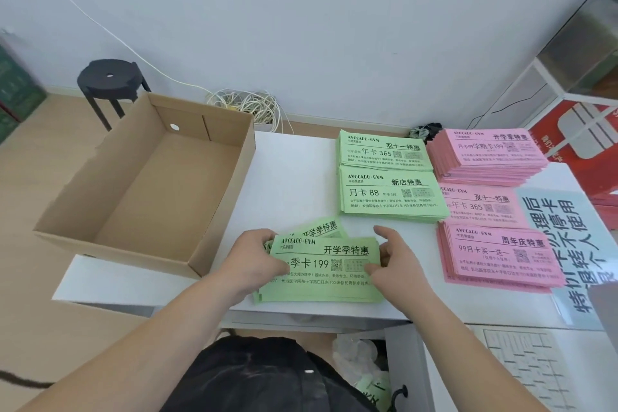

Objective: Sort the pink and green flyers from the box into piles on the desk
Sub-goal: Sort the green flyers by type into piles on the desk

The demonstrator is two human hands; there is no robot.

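One green flyer stack at the desk's 6 o'clock is gripped at its left by the left hand and pinched at its right by the right hand; the box is seen at 10 o'clock.

Under "AVOCADO·GYM", the near green stack reads "季卡 199", the middle green stack "月卡 88".
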